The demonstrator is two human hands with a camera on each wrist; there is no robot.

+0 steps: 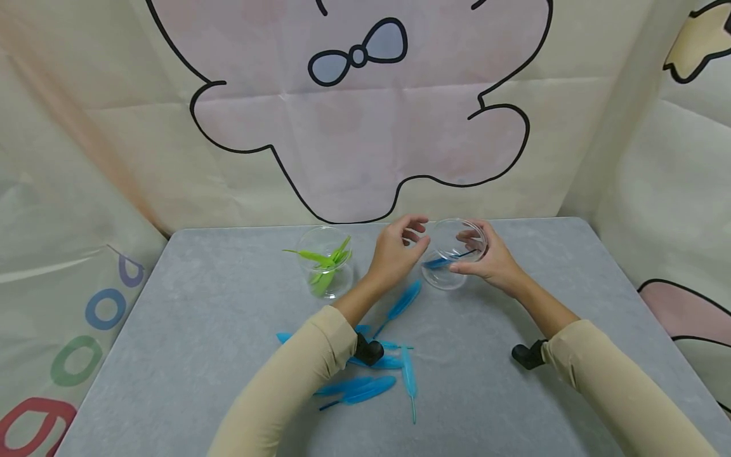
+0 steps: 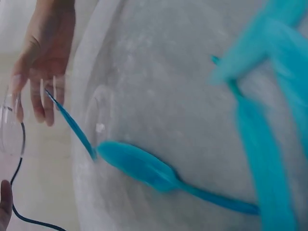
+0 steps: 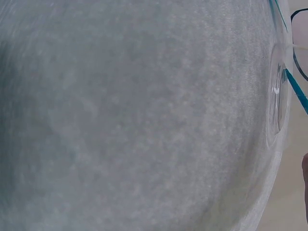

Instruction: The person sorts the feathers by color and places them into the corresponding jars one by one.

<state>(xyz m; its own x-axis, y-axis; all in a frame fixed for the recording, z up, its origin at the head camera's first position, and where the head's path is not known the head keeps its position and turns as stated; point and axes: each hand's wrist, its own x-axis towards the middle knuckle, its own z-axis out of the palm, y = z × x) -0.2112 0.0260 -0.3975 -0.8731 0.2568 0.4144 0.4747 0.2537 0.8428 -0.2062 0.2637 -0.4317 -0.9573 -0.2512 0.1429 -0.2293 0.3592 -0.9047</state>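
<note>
A clear cup (image 1: 445, 279) stands at the back of the table with a blue feather (image 2: 72, 126) leaning inside it. My right hand (image 1: 495, 260) holds this cup from its right side, thumb in front and fingers behind. To the left of the rim is my left hand (image 1: 400, 247), fingers loosely bent and nothing held in them. Only a fingertip of it shows in the left wrist view. A single blue feather (image 1: 404, 301) lies just in front of the cup.
Left of my hands, another clear cup (image 1: 333, 293) contains several green feathers (image 1: 325, 263). Several more blue feathers (image 1: 368, 389) are spread over the grey table (image 1: 485, 393), partly under my left forearm. A printed cloth (image 1: 342, 139) hangs behind the table.
</note>
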